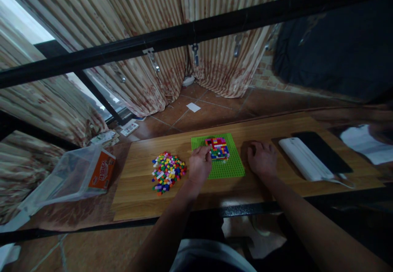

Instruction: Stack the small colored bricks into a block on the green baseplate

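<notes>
My left hand [200,162] is over the left part of the green baseplate [225,170]. Its thumb and fingers are pinched together at the left edge of a flat, multicoloured brick build [219,148] on that plate. Whatever may be between the fingertips is too small to make out. To the left of this hand lies a loose pile of small coloured toy bricks [168,169]. My right hand [263,158] rests on the wooden tabletop just right of the baseplate, fingers loosely bent and apart from the thumb, with nothing visible in it.
A white power strip [302,157] with a cable lies beside a dark flat panel [322,151] on the right of the wooden board [138,202]. At the left stands a clear plastic bin [76,178] with an orange box [102,169]. A black metal bar [172,37] crosses in front of the curtains.
</notes>
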`<control>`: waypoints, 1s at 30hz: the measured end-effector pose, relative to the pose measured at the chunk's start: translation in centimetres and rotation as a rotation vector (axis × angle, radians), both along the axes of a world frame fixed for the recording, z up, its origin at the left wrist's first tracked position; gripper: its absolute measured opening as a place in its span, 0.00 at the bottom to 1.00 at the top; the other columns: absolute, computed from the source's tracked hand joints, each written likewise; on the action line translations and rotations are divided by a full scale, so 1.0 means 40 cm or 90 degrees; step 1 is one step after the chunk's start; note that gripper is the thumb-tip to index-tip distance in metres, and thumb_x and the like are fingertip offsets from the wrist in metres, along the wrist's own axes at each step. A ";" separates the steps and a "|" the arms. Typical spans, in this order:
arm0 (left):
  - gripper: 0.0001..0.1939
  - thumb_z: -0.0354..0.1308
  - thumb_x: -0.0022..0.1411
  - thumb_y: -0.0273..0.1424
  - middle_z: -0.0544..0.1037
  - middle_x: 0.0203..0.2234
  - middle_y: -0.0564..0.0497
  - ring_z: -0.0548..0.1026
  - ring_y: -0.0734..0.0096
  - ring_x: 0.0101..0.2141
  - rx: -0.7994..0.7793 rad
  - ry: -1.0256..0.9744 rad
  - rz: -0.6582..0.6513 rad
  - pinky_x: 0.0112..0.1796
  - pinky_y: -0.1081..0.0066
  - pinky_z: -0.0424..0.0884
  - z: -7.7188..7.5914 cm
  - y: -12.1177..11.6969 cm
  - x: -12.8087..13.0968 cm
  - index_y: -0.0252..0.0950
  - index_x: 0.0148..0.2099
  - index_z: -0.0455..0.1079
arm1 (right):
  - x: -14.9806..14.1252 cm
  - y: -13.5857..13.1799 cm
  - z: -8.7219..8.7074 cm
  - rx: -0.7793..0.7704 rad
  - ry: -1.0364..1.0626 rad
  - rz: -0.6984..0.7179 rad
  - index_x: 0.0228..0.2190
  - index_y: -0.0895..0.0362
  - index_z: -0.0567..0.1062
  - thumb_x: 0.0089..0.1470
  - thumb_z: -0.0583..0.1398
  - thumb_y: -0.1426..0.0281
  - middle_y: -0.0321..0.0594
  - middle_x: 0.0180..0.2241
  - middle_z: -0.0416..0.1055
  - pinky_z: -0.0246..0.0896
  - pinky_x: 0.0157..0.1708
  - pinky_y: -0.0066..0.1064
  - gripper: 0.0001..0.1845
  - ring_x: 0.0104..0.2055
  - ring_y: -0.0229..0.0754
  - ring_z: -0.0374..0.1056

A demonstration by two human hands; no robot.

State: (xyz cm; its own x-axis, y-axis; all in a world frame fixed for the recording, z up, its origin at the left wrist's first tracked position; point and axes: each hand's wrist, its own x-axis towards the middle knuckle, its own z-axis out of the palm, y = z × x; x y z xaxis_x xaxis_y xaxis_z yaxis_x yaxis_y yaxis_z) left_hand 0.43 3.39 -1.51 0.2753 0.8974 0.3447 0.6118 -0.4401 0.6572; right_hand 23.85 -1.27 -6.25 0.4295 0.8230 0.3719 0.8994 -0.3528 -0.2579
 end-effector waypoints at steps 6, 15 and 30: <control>0.15 0.55 0.60 0.20 0.80 0.40 0.49 0.78 0.68 0.39 -0.033 -0.049 0.005 0.45 0.67 0.74 -0.003 0.002 -0.009 0.40 0.47 0.74 | 0.001 0.000 -0.001 -0.001 -0.004 0.001 0.45 0.61 0.75 0.59 0.51 0.65 0.54 0.46 0.72 0.55 0.45 0.45 0.20 0.47 0.54 0.62; 0.13 0.56 0.64 0.29 0.80 0.39 0.46 0.79 0.68 0.37 -0.143 -0.194 0.069 0.40 0.68 0.75 -0.020 0.030 0.000 0.34 0.51 0.70 | -0.002 -0.002 0.004 -0.002 -0.013 -0.003 0.45 0.61 0.75 0.60 0.51 0.65 0.54 0.46 0.72 0.55 0.45 0.43 0.19 0.47 0.54 0.62; 0.14 0.60 0.61 0.30 0.80 0.40 0.45 0.78 0.70 0.36 -0.209 -0.242 0.097 0.38 0.71 0.74 -0.040 0.034 0.028 0.34 0.49 0.72 | 0.002 -0.003 -0.003 0.005 -0.004 0.000 0.45 0.61 0.75 0.59 0.52 0.65 0.54 0.46 0.72 0.56 0.45 0.45 0.19 0.48 0.55 0.62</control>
State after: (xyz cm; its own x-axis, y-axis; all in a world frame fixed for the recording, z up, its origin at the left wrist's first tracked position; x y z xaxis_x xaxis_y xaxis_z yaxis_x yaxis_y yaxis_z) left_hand 1.56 4.77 -3.11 0.0427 0.9952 0.0884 0.3441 -0.0977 0.9339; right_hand 23.92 -1.40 -6.36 0.4269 0.8201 0.3811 0.9011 -0.3507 -0.2549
